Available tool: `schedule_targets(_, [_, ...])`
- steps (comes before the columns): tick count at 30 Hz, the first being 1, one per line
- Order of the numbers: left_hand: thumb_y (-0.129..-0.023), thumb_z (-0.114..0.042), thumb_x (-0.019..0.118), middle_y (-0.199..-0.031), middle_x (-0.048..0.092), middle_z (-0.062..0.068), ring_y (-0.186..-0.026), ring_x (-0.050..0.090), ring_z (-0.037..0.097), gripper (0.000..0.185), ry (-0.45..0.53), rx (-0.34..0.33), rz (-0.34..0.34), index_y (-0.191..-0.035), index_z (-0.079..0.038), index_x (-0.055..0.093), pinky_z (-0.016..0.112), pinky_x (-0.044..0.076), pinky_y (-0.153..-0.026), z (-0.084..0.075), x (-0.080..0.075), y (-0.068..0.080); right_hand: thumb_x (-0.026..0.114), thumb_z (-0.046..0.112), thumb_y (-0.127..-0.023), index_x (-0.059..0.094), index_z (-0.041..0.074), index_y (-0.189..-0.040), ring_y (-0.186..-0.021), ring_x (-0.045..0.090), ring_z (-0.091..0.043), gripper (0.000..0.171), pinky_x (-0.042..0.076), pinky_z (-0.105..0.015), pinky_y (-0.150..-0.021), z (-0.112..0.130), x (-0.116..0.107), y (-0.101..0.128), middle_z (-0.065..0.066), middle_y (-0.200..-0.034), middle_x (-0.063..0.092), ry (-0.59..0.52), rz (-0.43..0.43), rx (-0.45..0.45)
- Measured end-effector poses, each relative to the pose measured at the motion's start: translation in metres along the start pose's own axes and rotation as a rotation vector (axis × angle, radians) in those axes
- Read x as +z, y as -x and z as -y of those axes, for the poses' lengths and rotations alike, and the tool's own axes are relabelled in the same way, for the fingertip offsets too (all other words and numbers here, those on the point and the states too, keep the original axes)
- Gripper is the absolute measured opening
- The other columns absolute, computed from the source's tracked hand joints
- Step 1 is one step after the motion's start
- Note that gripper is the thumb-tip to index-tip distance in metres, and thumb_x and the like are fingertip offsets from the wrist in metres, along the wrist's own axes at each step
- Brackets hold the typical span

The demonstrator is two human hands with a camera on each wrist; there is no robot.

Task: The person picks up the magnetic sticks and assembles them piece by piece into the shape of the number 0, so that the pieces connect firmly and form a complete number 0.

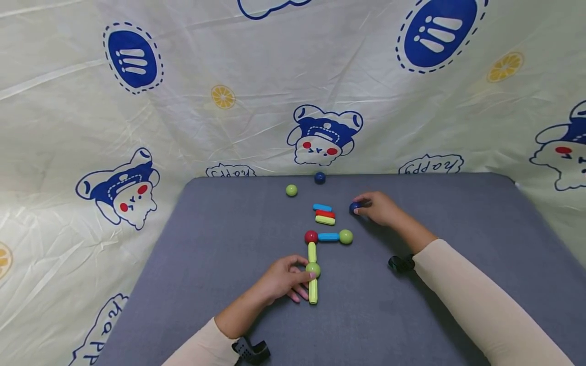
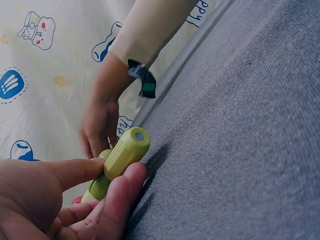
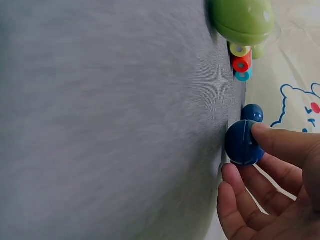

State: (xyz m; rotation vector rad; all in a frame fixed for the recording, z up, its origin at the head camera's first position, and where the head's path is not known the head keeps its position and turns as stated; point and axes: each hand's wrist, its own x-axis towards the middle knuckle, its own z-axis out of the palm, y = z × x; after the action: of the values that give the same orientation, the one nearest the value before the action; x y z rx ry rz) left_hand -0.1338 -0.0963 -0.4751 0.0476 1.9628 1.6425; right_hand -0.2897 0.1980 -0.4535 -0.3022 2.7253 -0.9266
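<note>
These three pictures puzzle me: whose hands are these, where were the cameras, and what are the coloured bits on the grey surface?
No machine here: a person works with bare hands. The wide picture comes from a camera on the head; the two close ones come from cameras strapped to each wrist. On the grey table lie toy balls and short sticks, some joined into a chain. Three loose sticks lie side by side behind it. The left hand pinches a yellow-green stick at the chain's near end. The right hand touches a dark blue ball with its fingertips.
</note>
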Motion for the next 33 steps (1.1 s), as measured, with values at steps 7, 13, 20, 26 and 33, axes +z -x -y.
schedule_targets(7, [-0.087,-0.025,0.072,-0.079,0.067,0.009,-0.057,0.068,0.014,0.038,-0.005,-0.002,0.013,-0.119,-0.01,0.056,0.028,0.055,-0.048,0.002,0.0,-0.002,0.062,0.02,-0.094,0.06,0.005,-0.128,-0.116,0.059,-0.041,0.037,0.054,-0.045,-0.085,-0.013,0.0,0.04,-0.024,-0.132,0.057,0.011,-0.002,-0.026])
schedule_targets(13, [-0.088,-0.026,0.072,-0.08,0.067,0.01,-0.057,0.068,0.014,0.039,-0.004,0.0,0.017,-0.119,-0.01,0.056,0.029,0.055,-0.049,0.003,-0.001,-0.003,0.066,0.021,-0.092,0.063,0.006,-0.125,-0.106,0.064,-0.036,0.036,0.055,-0.038,-0.076,-0.014,0.002,0.075,-0.023,-0.126,0.06,0.032,-0.011,-0.065])
schedule_targets(20, [-0.088,-0.026,0.071,-0.08,0.067,0.009,-0.057,0.068,0.015,0.038,-0.009,0.004,0.017,-0.119,-0.011,0.056,0.03,0.055,-0.049,0.003,-0.002,-0.003,0.07,0.023,-0.089,0.066,0.01,-0.12,-0.092,0.066,-0.018,0.034,0.051,-0.029,-0.068,-0.006,0.01,0.108,-0.014,-0.117,0.066,0.068,0.019,-0.106])
schedule_targets(26, [-0.088,-0.025,0.071,-0.08,0.066,0.01,-0.056,0.067,0.015,0.038,-0.004,0.002,0.01,-0.119,-0.01,0.056,0.031,0.056,-0.049,0.002,-0.001,-0.002,0.072,0.023,-0.087,0.067,0.014,-0.117,-0.085,0.061,-0.008,0.032,0.048,-0.023,-0.064,0.012,0.028,0.128,-0.005,-0.111,0.066,0.013,0.094,-0.15])
schedule_targets(33, [-0.088,-0.026,0.071,-0.079,0.066,0.01,-0.056,0.067,0.015,0.038,0.001,0.0,0.003,-0.119,-0.01,0.056,0.03,0.055,-0.049,0.002,-0.001,-0.003,0.071,0.029,-0.088,0.066,0.024,-0.118,-0.088,0.059,-0.003,0.031,0.051,-0.02,-0.074,0.033,0.054,0.144,0.003,-0.109,0.06,-0.084,0.258,-0.23])
